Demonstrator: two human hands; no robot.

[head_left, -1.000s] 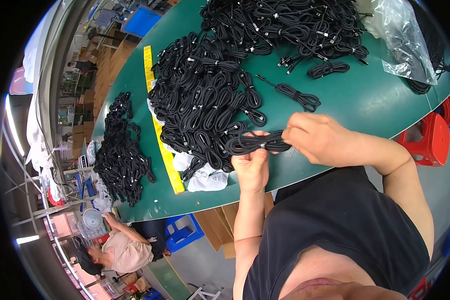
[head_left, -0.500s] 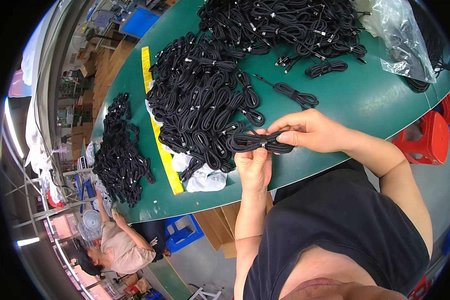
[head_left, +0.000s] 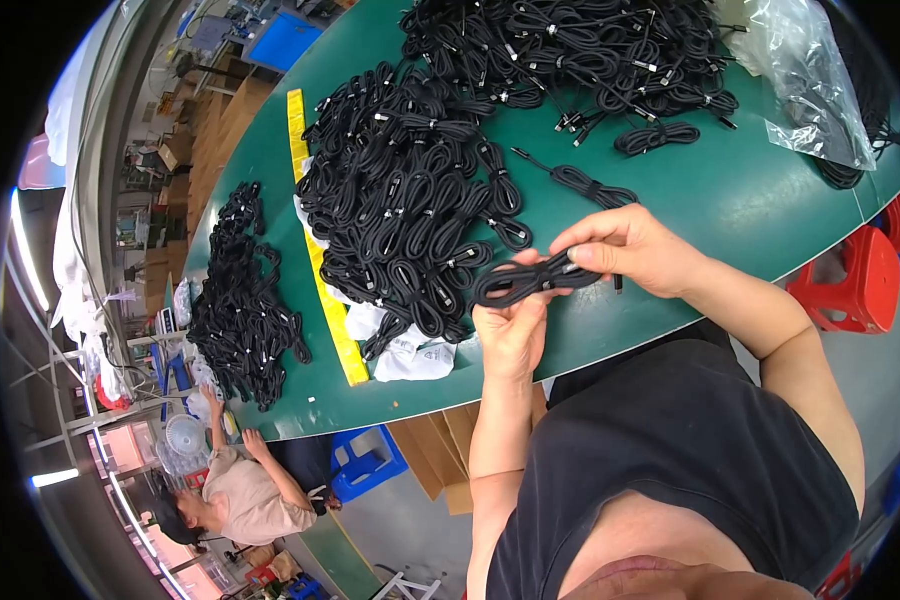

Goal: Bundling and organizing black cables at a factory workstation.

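Between my two hands is a coiled black cable (head_left: 515, 283), bundled at its middle. My left hand (head_left: 513, 325) grips the bundle from below, its thumb and fingers around the coil. At the bundle's right end my right hand (head_left: 635, 250) pinches the loops near a small metal plug, and a short cable end hangs below these fingers. Just beyond my hands, a single coiled cable (head_left: 592, 187) lies on the green table with one plug end stretched out. A big heap of similar black cable bundles (head_left: 400, 200) lies to the left of my hands.
More cable bundles (head_left: 570, 50) pile up at the back, beside a clear plastic bag (head_left: 810, 80). A yellow strip (head_left: 322, 250) separates the heap from a smaller cable pile (head_left: 240, 310). Across on the left, a co-worker (head_left: 255, 495) reaches to the table. A red stool (head_left: 855, 285) stands right.
The cable bundle has shifted slightly right and tilted, its right end higher. My right hand has moved up a little along it. The co-worker's hands have moved.
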